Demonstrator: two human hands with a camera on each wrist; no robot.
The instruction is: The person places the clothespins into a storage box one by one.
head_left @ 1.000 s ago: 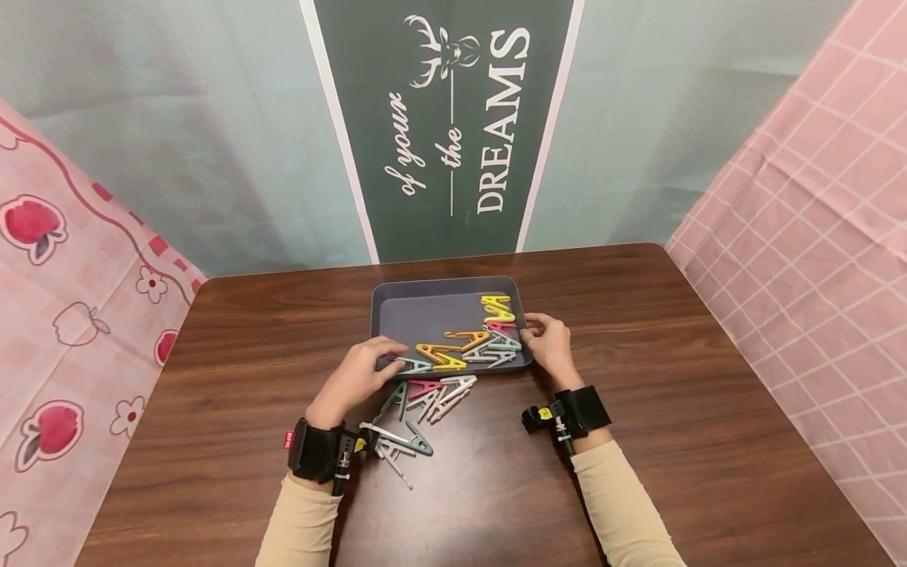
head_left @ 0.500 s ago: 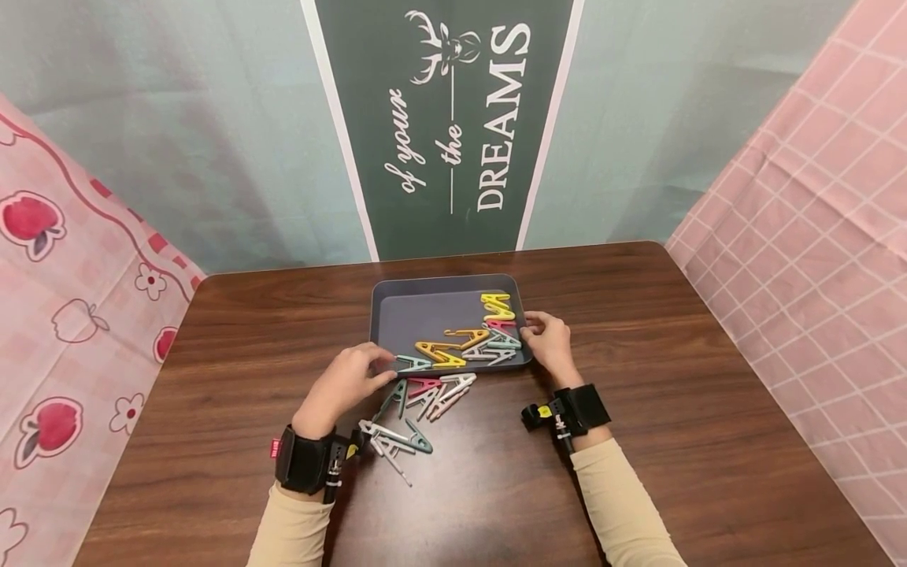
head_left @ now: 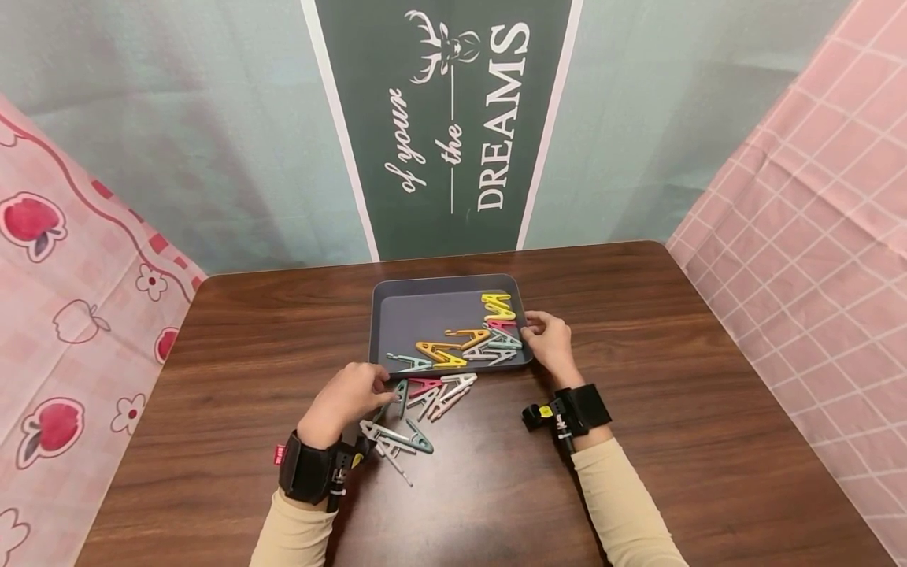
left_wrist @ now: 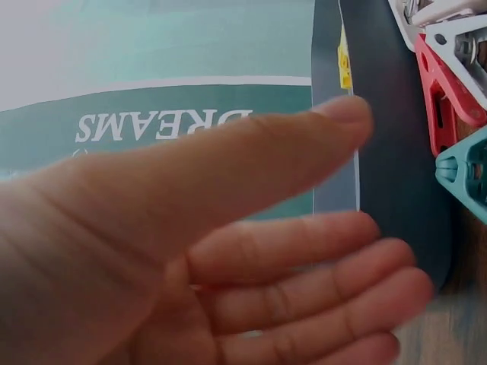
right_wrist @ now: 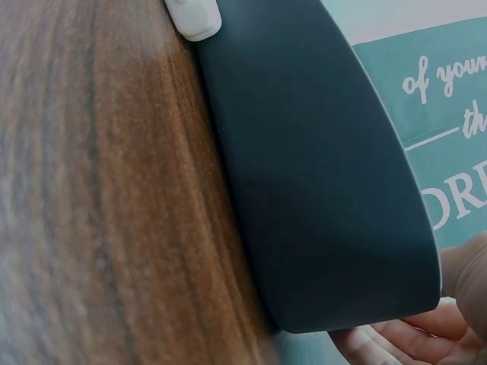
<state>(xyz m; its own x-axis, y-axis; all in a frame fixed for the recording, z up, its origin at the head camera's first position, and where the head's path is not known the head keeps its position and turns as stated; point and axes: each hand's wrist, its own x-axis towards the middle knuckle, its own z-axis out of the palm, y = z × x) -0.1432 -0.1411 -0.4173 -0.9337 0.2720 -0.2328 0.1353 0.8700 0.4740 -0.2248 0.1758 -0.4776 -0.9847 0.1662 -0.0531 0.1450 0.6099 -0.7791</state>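
A dark grey tray (head_left: pixel 418 319) sits near the back of the table. Inside it, along the front and right, lie several clothespins: a light blue clothespin (head_left: pixel 413 364), yellow clothespins (head_left: pixel 499 309) and grey ones. My left hand (head_left: pixel 349 398) is at the tray's front left corner, thumb close to a dark green clothespin (head_left: pixel 401 398) on the table. In the left wrist view its fingers (left_wrist: pixel 327 296) are extended and hold nothing. My right hand (head_left: pixel 553 346) grips the tray's right wall, with thumb and fingers around the edge in the right wrist view.
In front of the tray several clothespins lie loosely on the wooden table (head_left: pixel 510 472), among them a red clothespin (head_left: pixel 425 387) and a white clothespin (head_left: pixel 460 381). Fabric backdrops (head_left: pixel 241 142) rise behind and at both sides.
My left hand has withdrawn from over the tray's front left, toward me and down to its corner, leaving the light blue clothespin in the tray. The right hand stays in place.
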